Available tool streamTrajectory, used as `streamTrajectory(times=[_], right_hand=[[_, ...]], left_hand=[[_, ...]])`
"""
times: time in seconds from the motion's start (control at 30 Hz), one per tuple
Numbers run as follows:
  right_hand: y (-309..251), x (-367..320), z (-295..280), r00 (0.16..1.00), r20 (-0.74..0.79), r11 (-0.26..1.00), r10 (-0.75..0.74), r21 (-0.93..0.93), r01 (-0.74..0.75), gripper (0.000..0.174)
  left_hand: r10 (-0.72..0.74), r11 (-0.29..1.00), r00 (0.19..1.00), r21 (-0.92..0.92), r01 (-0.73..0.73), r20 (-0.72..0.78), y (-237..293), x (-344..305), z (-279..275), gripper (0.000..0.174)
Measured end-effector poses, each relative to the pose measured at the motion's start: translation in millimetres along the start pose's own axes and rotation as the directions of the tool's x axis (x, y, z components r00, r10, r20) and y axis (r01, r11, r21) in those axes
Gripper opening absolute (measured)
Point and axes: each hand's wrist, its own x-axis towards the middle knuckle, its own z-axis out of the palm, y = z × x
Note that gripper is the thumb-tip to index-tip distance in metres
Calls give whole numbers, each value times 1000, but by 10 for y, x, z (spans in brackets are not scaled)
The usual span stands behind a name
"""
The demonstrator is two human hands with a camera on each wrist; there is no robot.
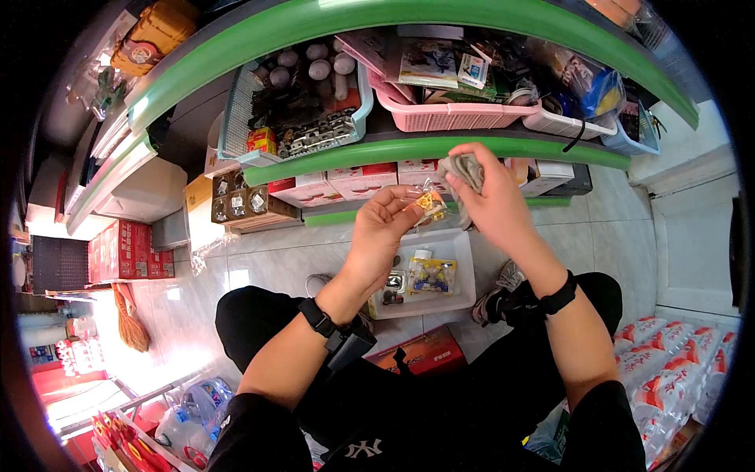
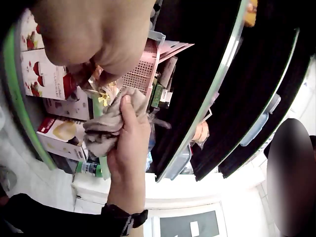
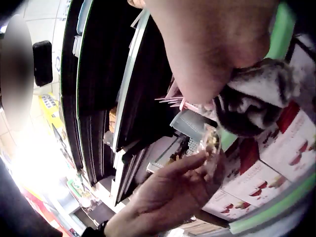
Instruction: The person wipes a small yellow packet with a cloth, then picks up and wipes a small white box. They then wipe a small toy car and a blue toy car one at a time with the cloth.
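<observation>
The left hand [image 1: 380,228] pinches a small clear plastic packet [image 1: 429,206] with yellow pieces inside, between thumb and fingers. Beside it on the right, the right hand [image 1: 497,197] grips a crumpled grey cloth [image 1: 465,171]. In the left wrist view the cloth [image 2: 114,121] is bunched under the right thumb, close to the packet's gold-yellow contents [image 2: 104,98]. The right wrist view shows the packet [image 3: 211,143] at the left fingertips, with the dark and pale folds of the cloth [image 3: 256,98] near it. Below the hands, a white tray [image 1: 464,303] holds a yellow-and-blue packet [image 1: 432,276] and small items.
Ahead are green-edged shelves [image 1: 314,161] with a blue basket [image 1: 366,94] and a pink basket [image 1: 464,118]. Boxes [image 1: 362,182] stand beneath. A red box [image 1: 429,352] lies between the legs. Wrapped bottles [image 1: 668,377] are at the right, a broom [image 1: 132,330] at the left.
</observation>
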Motion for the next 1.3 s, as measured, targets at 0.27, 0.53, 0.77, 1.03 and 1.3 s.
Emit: streamTrajectory(times=[0.27, 0.53, 0.77, 1.03, 1.3], right_hand=[[-107, -79, 99, 987, 39, 987, -157, 24, 156, 32], [1, 74, -214, 975, 209, 962, 75, 244, -126, 22], [-30, 11, -247, 782, 544, 877, 304, 160, -452, 53], [45, -137, -250, 865, 485, 890, 128, 329, -316, 31], [-79, 176, -951, 938, 206, 586, 278, 738, -335, 27]], left_hand=[[74, 995, 996, 68, -71, -53, -80, 31, -45, 21], [18, 1000, 996, -3, -19, -89, 0, 42, -44, 21], [-45, 983, 992, -184, 23, -117, 68, 21, -30, 17], [-38, 998, 999, -42, 39, 27, 169, -76, 165, 18], [-94, 995, 987, -23, 97, 129, 164, -70, 273, 29]])
